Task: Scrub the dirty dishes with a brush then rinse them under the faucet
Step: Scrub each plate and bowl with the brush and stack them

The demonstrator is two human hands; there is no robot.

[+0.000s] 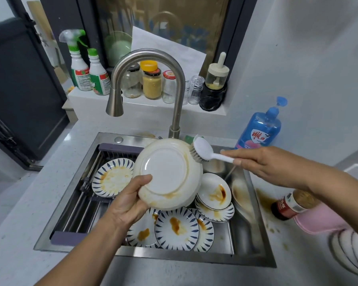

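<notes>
- Two risks: left hand (pixel 130 201) grips the plate (pixel 165 172) by its greasy rim, so it may slip onto the dishes (pixel 177 230) below.
- Right hand (pixel 262 164) holds the brush (pixel 201 150); hard strokes could tip the plate.

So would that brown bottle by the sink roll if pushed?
Probably: the bottle is round and lies on its side, though the pink cloth against it may stop it. The brown spill beside it hints it's sticky.
</notes>
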